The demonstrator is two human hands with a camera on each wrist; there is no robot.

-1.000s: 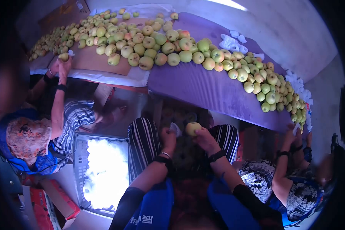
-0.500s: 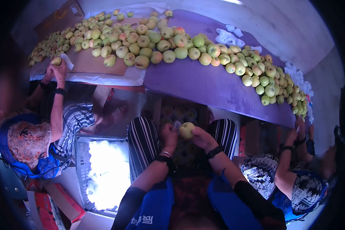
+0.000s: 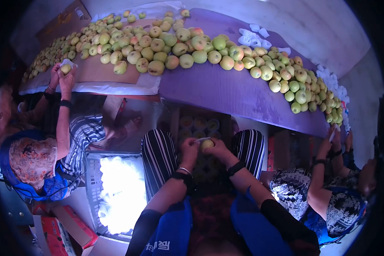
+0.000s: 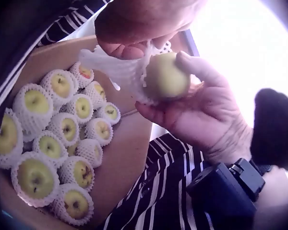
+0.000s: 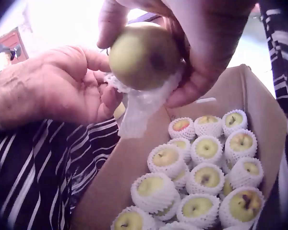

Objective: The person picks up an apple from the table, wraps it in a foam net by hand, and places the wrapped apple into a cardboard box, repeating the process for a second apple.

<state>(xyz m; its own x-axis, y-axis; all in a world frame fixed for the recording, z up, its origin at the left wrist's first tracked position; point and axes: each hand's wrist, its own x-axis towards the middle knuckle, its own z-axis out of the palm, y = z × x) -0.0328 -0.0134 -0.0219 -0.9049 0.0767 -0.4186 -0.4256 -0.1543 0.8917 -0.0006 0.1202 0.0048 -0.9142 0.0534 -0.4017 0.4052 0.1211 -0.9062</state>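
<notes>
My right hand grips a yellow-green apple between thumb and fingers, over the box between my knees. My left hand pinches the edge of a white foam net sleeve. The sleeve's mouth is around one end of the apple, and its loose tail hangs off that side. In the right wrist view a dark bruise-like spot shows on the bare part of the apple. Below the hands, a cardboard box holds several apples in foam nets, stems or blossom ends up.
A long heap of bare apples lies on the purple-covered table ahead. A grey crate of bright white foam nets stands at my left. Two people sit either side, a person's hands at left and sleeves at right.
My right hand has brought the apple left and down to the left hand, and the foam net now meets it. The person at left has turned their apple in its wrap.
</notes>
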